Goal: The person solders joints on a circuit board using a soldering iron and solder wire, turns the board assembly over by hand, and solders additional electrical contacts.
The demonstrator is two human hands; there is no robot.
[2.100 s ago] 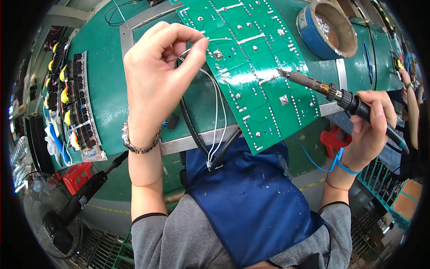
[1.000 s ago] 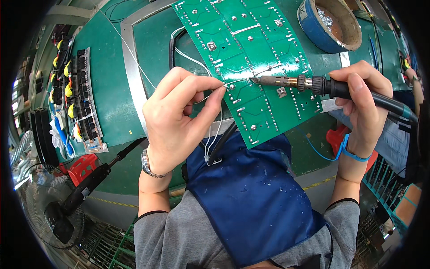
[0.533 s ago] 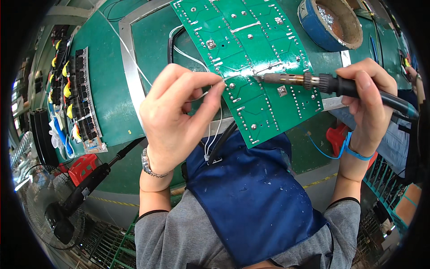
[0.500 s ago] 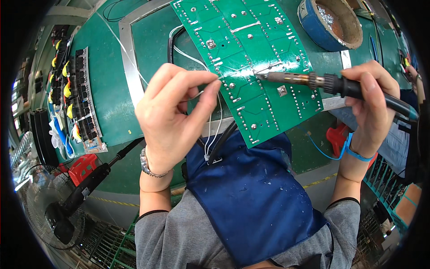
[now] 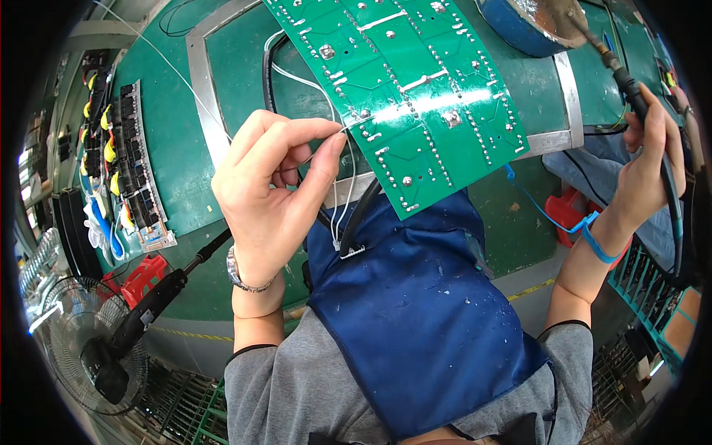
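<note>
- My left hand (image 5: 271, 174) is in the middle of the frame, with thumb and finger pinching a thin silver wire (image 5: 354, 124).
- The wire's end pokes out over the left edge of the green board; I can't tell if it touches.
- My right hand (image 5: 653, 159) is at the right of the frame, fingers wrapped around the handle of a soldering iron (image 5: 617, 68).
- I see the iron pointing up and left, its tip at the blue bowl (image 5: 508, 31) in the upper right; I can't tell if they touch.
- The green board (image 5: 415, 93) is tilted at the top middle, between my two hands, with shiny silver dots all over it.
- White wires (image 5: 337, 208) and a black cable (image 5: 361, 211) hang down just left of the board.
- A blue apron (image 5: 426, 304) fills the lower middle.
- On the green table (image 5: 174, 141), at the left, I see a long strip of black parts with yellow bits (image 5: 133, 163).
- A black fan (image 5: 96, 363) stands in the lower left.
</note>
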